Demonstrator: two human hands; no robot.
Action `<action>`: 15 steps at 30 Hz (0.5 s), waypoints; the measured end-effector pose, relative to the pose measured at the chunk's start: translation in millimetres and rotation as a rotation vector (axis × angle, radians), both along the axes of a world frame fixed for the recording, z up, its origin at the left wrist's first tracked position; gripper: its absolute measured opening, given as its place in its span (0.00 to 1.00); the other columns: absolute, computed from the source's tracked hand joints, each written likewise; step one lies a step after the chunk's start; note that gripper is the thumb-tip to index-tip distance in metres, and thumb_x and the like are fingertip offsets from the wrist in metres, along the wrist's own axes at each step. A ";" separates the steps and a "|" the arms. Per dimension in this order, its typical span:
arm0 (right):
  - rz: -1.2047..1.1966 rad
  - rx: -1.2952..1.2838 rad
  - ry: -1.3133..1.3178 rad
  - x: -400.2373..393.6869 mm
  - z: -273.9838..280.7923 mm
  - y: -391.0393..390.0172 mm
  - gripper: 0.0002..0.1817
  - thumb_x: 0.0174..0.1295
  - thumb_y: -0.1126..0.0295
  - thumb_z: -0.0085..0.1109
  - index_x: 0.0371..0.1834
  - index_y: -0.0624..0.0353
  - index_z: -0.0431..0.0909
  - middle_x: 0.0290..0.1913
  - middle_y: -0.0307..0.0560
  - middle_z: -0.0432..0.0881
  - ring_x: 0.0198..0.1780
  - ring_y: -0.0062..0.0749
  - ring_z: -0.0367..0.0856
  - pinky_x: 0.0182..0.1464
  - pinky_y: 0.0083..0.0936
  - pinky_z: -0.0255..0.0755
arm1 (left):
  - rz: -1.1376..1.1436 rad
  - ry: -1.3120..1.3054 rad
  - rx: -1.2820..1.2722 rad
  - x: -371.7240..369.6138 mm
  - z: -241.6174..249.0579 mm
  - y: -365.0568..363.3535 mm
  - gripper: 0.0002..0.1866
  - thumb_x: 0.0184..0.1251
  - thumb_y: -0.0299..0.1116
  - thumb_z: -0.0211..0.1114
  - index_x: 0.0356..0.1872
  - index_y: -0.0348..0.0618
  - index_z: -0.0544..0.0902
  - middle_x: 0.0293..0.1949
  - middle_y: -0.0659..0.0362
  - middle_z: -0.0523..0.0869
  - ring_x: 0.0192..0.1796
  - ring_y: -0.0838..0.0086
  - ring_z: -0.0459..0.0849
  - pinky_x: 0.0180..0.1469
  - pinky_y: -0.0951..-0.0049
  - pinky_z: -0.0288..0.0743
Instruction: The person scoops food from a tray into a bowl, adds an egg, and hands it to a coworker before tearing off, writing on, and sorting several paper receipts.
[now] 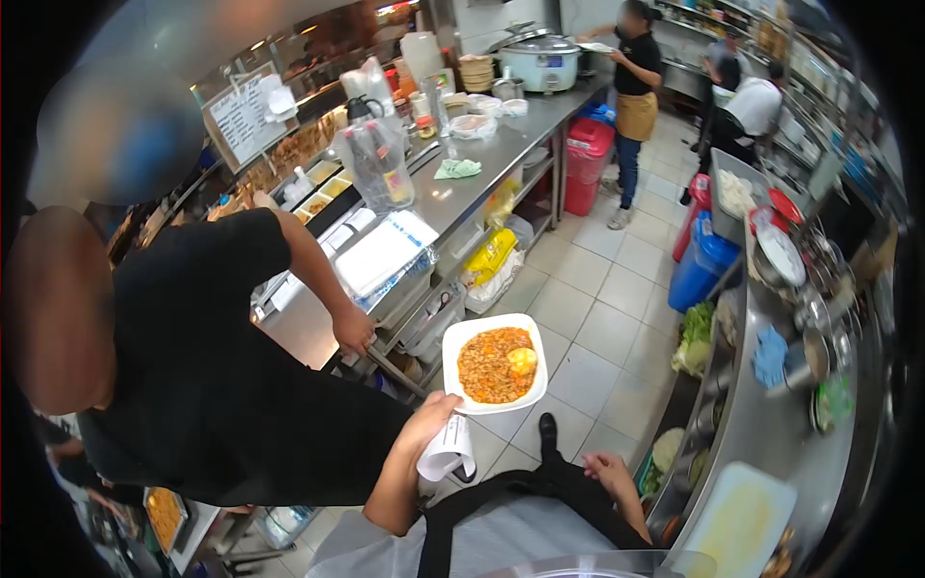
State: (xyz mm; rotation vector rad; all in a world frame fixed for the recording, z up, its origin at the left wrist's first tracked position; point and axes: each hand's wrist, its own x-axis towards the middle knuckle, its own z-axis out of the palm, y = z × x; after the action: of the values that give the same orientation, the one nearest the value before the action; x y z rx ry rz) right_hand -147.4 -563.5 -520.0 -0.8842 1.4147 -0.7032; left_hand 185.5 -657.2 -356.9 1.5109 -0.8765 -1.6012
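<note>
My left hand point(429, 420) grips the near-left corner of a white square plate point(458, 378) and holds it level over the floor. On the plate lies a brown-orange, saucy chopped dish point(489, 371) with a yellow, egg-like piece point(521, 362) on its right side. A curled slip of white printed paper point(446, 455) hangs from the same hand, below the plate. My right hand point(607, 470) is low on the right, its fingers loosely bent and apart, with nothing visible in them. It is nearest to the right-hand counter.
Close on my left stands a person in black point(207, 356). Beyond runs a steel counter point(511, 144) with a rice cooker point(540, 64). Another person point(636, 67) stands down the tiled aisle point(602, 337). A cutting board point(737, 520) and blue bin point(705, 262) line the right.
</note>
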 end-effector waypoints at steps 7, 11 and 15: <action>0.600 -0.127 -0.366 69.5 103.2 -257.7 0.23 0.67 0.62 0.42 0.62 0.61 0.59 0.46 0.47 0.75 0.40 0.25 0.75 0.45 0.20 0.70 | 0.234 -0.177 0.043 10.5 -13.3 -105.0 0.13 0.58 0.34 0.51 0.29 0.33 0.77 0.19 0.61 0.76 0.17 0.77 0.73 0.20 0.75 0.65; 0.841 0.039 -0.571 125.8 124.0 -358.7 0.24 0.69 0.64 0.36 0.65 0.58 0.49 0.48 0.48 0.72 0.44 0.28 0.75 0.48 0.23 0.70 | 0.265 -0.107 0.061 23.4 -15.1 -155.6 0.14 0.57 0.33 0.50 0.31 0.30 0.78 0.23 0.60 0.79 0.22 0.79 0.75 0.24 0.78 0.68; 0.835 0.086 -0.542 149.0 114.0 -439.2 0.19 0.69 0.67 0.35 0.60 0.60 0.54 0.44 0.49 0.72 0.43 0.29 0.76 0.49 0.26 0.71 | 0.303 -0.073 -0.045 28.9 -34.5 -223.3 0.14 0.58 0.32 0.51 0.34 0.30 0.78 0.22 0.60 0.80 0.21 0.79 0.75 0.24 0.78 0.68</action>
State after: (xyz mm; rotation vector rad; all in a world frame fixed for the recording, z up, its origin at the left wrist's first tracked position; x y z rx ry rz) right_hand 1.6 -1002.7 -405.9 -1.0117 0.5027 -0.2016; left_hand 214.4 -880.4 -391.4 1.5934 -0.6791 -1.3063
